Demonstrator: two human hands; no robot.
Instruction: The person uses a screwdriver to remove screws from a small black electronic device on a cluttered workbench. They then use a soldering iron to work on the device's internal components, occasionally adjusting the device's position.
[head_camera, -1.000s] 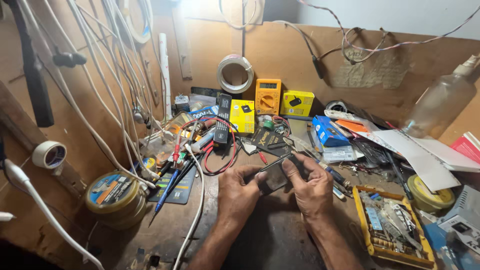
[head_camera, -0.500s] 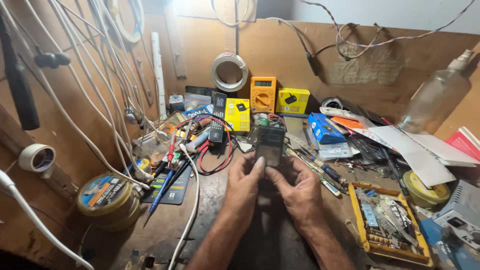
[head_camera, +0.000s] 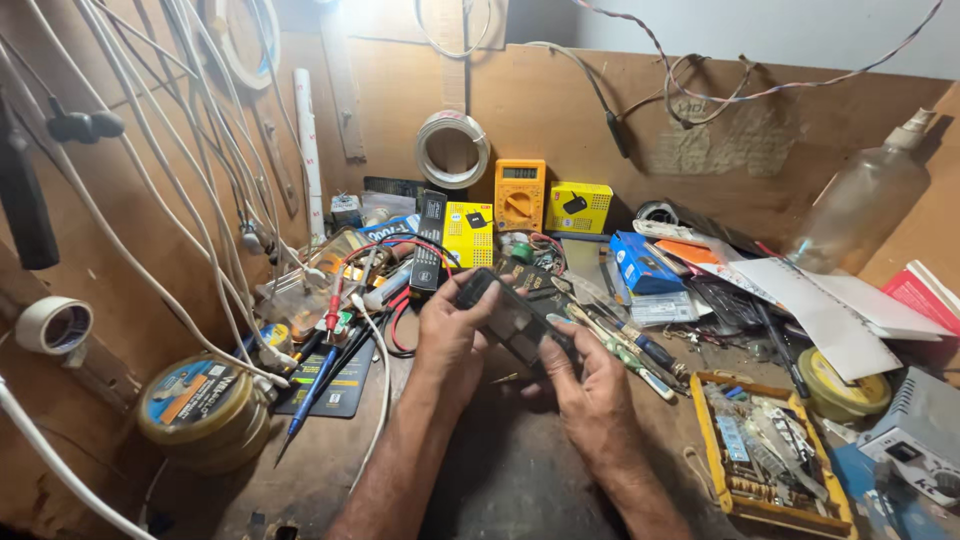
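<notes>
I see both hands holding a dark flat device (head_camera: 512, 318) above the workbench (head_camera: 480, 480): left hand (head_camera: 448, 335) pinches its upper end, right hand (head_camera: 590, 385) grips the lower end, near the yellow multimeter (head_camera: 520, 194)

left hand (head_camera: 450, 335) and right hand (head_camera: 592, 392) raised close together, fingers curled

You had two hands on one dark flat device (head_camera: 513, 318): the left hand (head_camera: 447, 340) and the right hand (head_camera: 597, 395). Beyond them stood one orange multimeter (head_camera: 520, 194) and two yellow boxes, one (head_camera: 578, 207) right of the meter, one (head_camera: 467, 234) left. Right of your hands sat one yellow parts tray (head_camera: 706, 430), one clear bottle (head_camera: 862, 205) and one blue box (head_camera: 642, 262). Left lay one round tin (head_camera: 200, 410).
</notes>
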